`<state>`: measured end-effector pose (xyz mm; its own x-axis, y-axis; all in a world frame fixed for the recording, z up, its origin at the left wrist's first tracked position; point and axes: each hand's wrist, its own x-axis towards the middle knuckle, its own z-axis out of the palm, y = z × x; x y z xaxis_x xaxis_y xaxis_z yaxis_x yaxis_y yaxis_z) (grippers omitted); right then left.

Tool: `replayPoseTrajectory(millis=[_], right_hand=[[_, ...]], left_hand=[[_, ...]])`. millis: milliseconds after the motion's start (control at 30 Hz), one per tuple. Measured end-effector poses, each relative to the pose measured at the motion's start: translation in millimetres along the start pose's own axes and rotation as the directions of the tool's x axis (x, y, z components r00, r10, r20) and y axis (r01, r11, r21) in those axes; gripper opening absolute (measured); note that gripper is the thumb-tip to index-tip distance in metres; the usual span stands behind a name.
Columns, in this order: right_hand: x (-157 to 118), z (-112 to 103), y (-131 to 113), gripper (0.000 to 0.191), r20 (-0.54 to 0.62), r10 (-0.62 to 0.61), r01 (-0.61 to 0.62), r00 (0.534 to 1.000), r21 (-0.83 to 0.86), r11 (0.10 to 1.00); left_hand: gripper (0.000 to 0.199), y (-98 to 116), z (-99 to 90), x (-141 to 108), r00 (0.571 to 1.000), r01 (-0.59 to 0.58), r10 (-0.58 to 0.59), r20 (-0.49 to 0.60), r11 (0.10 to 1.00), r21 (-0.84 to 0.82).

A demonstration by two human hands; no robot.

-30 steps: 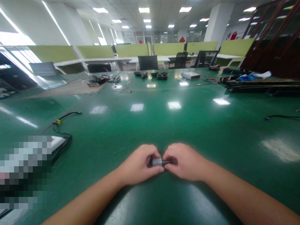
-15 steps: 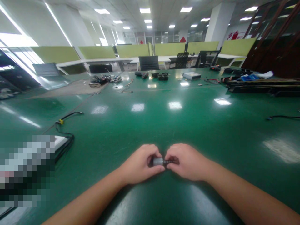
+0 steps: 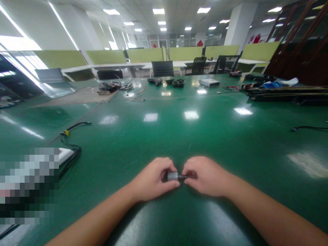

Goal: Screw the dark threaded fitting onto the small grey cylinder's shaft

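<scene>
Both hands meet low and centre over the green counter point(image 3: 210, 136). Left hand point(image 3: 153, 179) pinches a small silver barrel point(image 3: 172, 176) between thumb and fingers; right hand point(image 3: 205, 177) is closed on a thin dark stem point(image 3: 183, 177) that sticks out of the barrel's right end. So the part sits in the gap between the two hands, just above the counter, not resting on it as far as I can tell. Too small to say whether the stem is threaded or just a push fit. Risks, my read: both grips are fingertip only, so a slip of either pinch drops the part on the glossy counter and it could roll off. If the stem goes in crooked it may bind or bend. Fingers hide most of the joint, so misalignment is hard to spot. Well left of the left hand there's a black cable point(image 3: 69, 150) beside a blurred-out object; far ahead of both hands, scattered tools point(image 3: 176, 82) and a white box point(image 3: 209, 82). None of that is close enough to interfere.
</scene>
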<state>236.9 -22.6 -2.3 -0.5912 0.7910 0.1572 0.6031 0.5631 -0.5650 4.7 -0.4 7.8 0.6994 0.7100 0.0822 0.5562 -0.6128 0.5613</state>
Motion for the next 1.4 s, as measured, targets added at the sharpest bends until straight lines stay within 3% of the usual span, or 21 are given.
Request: replayPoseTrajectory(millis=[1133, 1400], right_hand=[[-10.1, -18.1, 5.6, 0.008, 0.043, 0.085, -0.084, 0.995, -0.034, 0.996], [-12.3, -29.0, 10.4, 0.011, 0.101, 0.162, -0.16, 0.982, -0.027, 0.987]], left_hand=[[0.023, -0.3, 0.2, -0.3, 1.0, 0.027, -0.027, 0.014, 1.0, 0.008], [0.025, -0.5, 0.4, -0.7, 0.999, 0.035, -0.035, 0.016, 0.999, 0.007]])
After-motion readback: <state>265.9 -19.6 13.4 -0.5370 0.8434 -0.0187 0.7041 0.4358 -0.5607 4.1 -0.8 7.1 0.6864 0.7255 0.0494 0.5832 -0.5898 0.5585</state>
